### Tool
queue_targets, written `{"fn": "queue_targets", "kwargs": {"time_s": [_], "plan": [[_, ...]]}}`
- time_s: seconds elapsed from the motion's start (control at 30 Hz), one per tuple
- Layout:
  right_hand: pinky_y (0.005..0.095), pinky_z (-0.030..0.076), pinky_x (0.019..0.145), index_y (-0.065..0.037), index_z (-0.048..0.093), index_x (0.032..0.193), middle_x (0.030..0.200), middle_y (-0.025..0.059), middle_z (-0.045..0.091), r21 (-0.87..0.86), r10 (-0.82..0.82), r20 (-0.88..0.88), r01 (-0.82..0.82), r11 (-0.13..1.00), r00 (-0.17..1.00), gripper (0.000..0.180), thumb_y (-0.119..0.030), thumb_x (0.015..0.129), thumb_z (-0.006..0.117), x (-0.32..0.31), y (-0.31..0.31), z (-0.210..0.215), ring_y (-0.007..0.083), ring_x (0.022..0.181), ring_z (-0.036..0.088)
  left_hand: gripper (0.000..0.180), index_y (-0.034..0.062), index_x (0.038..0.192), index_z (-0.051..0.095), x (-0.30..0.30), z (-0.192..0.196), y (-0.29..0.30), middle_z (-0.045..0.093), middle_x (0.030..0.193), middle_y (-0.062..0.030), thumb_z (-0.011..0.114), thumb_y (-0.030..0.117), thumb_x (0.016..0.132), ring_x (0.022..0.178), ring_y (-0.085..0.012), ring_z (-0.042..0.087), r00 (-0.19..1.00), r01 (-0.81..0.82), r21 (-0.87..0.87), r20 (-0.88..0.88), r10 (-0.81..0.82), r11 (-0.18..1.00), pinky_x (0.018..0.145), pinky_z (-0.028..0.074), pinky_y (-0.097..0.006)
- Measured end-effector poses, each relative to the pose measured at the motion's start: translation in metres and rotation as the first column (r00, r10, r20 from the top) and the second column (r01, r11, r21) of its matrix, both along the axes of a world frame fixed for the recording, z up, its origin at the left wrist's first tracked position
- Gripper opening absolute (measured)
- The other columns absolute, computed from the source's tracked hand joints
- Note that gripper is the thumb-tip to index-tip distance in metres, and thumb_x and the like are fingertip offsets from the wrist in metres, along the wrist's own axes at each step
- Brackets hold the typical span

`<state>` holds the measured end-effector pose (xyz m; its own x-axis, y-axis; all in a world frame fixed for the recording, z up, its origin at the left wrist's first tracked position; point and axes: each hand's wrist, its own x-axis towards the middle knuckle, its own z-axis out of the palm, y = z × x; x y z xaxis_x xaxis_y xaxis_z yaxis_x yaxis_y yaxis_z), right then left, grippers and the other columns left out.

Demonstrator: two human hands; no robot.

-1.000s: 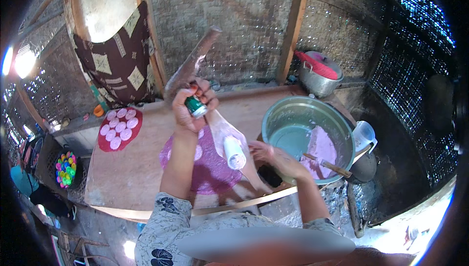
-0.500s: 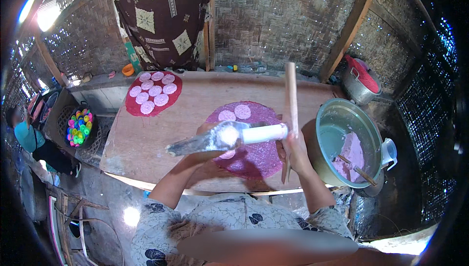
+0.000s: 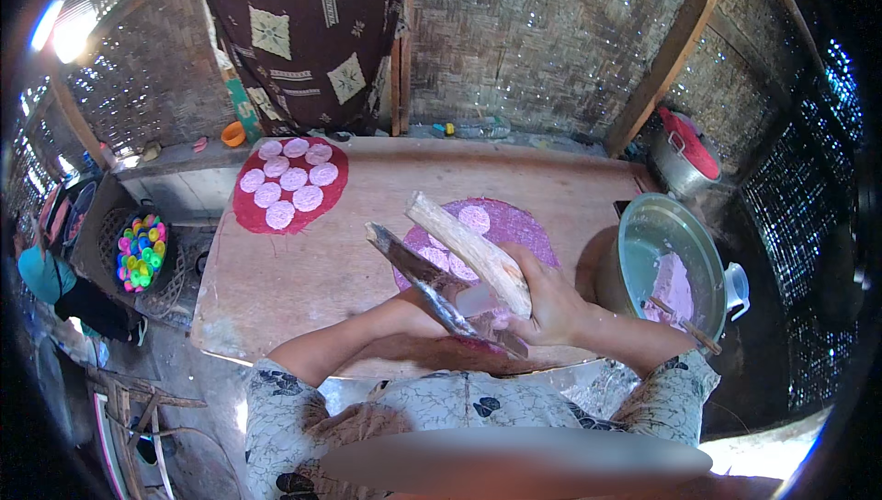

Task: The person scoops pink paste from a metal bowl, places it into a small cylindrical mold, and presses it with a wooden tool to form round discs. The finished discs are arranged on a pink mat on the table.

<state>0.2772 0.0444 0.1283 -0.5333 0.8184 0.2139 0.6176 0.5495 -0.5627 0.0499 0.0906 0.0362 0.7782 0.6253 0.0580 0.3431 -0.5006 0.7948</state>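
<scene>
A wooden hand press is gripped between my hands over the table. My left hand (image 3: 421, 311) is closed around the part with the dark wooden handle (image 3: 411, 264). The fingers of my right hand (image 3: 559, 305) wrap round the pale wooden bar (image 3: 467, 245), with pink residue near the thumb. A short whitish cylinder (image 3: 476, 300) shows between the two wooden parts. Below lies a round purple mat (image 3: 533, 224), partly covered by the press and my hands. Several pink lacy discs sit on it, one being a disc (image 3: 473, 218) near the far edge.
A red mat (image 3: 246, 211) with several pink discs lies at the table's (image 3: 303, 289) far left. On the right stands a large pot (image 3: 629, 252) holding pink dough (image 3: 673, 287) and a stick. Colourful small cups (image 3: 142, 252) fill a basket. A person (image 3: 55, 280) is at the far left.
The press has turned: the pale bar, upright before, now slants to the far left. My right hand has come closer to my left, and less of the white cylinder shows.
</scene>
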Motion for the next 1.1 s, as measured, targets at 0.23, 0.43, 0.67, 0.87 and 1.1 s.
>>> {"fn": "queue_targets", "kwargs": {"time_s": [0.23,0.43,0.67,0.87,1.1], "plan": [[0.0456,0.047,0.1,0.0,0.03,0.148,0.129,0.0247,0.058,-0.412,-0.002,-0.286,-0.121,0.903,0.958,0.079,-0.04,0.091,0.066,0.015,0.038,-0.018,0.0366,0.116,0.06,0.046,-0.0001,0.106,0.065,-0.002,-0.042,0.029,0.068,0.102,-0.0181,0.075,0.037,0.082,0.096,-0.0293,0.065,0.992,0.045,-0.206,0.123,-0.02,0.978,0.085,0.051,-0.041],[0.0441,0.041,0.107,0.007,0.029,0.149,0.134,0.0228,0.053,-0.462,-0.27,-0.833,-0.876,-0.14,0.483,0.089,-0.054,0.089,0.056,0.107,0.02,-0.141,0.0303,0.124,0.053,0.104,0.0046,0.152,0.025,-0.018,0.028,0.061,0.041,0.145,-0.0218,0.086,0.038,0.074,0.13,-0.0321,0.047,0.913,0.219,-0.154,0.38,-0.147,0.963,0.11,0.039,-0.038],[0.0492,0.038,0.106,0.009,0.016,0.151,0.127,0.0261,0.053,-0.473,-0.25,-0.854,-0.881,0.006,0.457,0.124,-0.082,0.072,0.044,0.093,0.05,-0.117,0.0334,0.118,0.055,0.097,0.0034,0.156,0.003,0.038,0.136,0.12,0.031,0.152,-0.0283,0.055,0.056,0.093,0.137,-0.0338,0.041,0.189,0.625,-0.13,0.982,0.012,0.77,0.115,0.032,-0.048],[0.0551,0.037,0.106,0.011,0.008,0.152,0.12,0.0265,0.055,-0.809,-0.426,-0.583,-0.544,0.222,0.692,0.142,-0.098,0.066,0.037,0.104,0.066,-0.09,0.0342,0.111,0.058,0.07,-0.004,0.145,0.038,0.091,0.055,0.216,0.055,0.136,-0.0238,0.051,0.043,0.096,0.128,-0.0358,0.053,0.24,0.771,-0.352,0.933,0.269,0.531,0.112,0.036,-0.051],[0.047,0.054,0.085,0.005,0.047,0.13,0.102,0.0234,0.066,-0.943,-0.661,-0.288,-0.324,0.071,0.693,0.087,-0.07,0.087,0.051,0.097,0.102,-0.118,0.0346,0.09,0.067,0.059,0.0026,0.125,0.058,0.108,-0.121,0.273,0.063,0.12,-0.0152,0.048,0.054,0.096,0.115,-0.037,0.059,0.106,0.928,-0.308,0.755,0.648,0.207,0.102,0.045,-0.052]]}}
